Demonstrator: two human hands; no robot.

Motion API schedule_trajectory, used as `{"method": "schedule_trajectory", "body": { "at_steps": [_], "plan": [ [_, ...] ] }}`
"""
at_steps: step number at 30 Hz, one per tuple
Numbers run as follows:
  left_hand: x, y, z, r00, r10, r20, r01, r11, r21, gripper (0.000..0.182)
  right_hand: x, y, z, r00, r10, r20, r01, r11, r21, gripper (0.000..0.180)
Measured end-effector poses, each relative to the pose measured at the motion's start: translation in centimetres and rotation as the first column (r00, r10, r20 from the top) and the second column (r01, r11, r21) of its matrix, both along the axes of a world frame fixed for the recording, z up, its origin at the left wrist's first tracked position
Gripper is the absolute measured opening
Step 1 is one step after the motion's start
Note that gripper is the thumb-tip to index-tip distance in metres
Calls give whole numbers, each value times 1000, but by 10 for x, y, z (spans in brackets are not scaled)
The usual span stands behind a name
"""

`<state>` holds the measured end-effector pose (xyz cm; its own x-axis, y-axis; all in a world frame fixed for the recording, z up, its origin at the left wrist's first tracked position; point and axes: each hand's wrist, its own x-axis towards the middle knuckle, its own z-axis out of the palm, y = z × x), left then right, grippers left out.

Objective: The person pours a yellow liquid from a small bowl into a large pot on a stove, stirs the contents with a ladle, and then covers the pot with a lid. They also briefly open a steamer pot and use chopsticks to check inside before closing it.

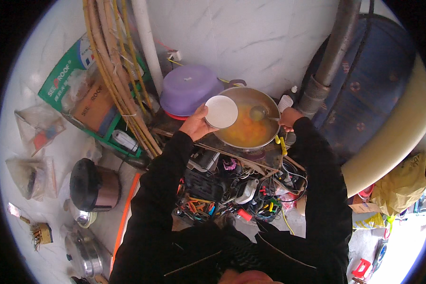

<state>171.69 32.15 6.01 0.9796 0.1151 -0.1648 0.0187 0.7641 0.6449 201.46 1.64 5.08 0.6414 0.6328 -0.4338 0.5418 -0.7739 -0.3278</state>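
Note:
A white bowl (pixel 221 112) is gripped at its left rim by my left hand (pixel 197 125). It is held over the left side of a wide metal pan (pixel 247 146), hiding part of that rim. The pan contains a yellowish broth with orange chunks (pixel 250 130). Beyond the pan's right edge, my right hand (pixel 290 118) grasps the handle of a ladle (pixel 258 113), whose round head rests in the liquid. No contents can be made out inside the bowl.
An upturned purple basin (pixel 190 87) stands behind left, beside bundled bamboo poles (pixel 108 71). A metal pipe (pixel 332 60) rises at right near a rolled mattress-like pad (pixel 390 131). Tools and cables (pixel 234 191) crowd below the table. An electric cooker (pixel 94 184) sits at left.

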Motion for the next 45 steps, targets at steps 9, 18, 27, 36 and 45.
{"method": "schedule_trajectory", "body": {
  "at_steps": [9,18,27,36,45],
  "plan": [
    [24,-2,-43,975,113,-190,-132,987,-91,46,-25,-49,92,974,-13,-226,50,986,158,25],
    [36,0,-42,987,21,-156,-13,998,54,41,-38,-69,134,983,-55,-177,88,978,187,24],
    [65,-14,-58,990,-35,-138,55,988,143,46,-50,-62,164,992,-4,-126,30,978,204,25],
    [91,-52,-85,990,14,-139,-7,999,50,40,-82,-31,179,999,39,33,-46,973,226,21],
    [88,-59,-78,998,1,-69,-1,1000,3,37,-121,-28,145,691,234,683,-388,918,78,16]
  ]
}}
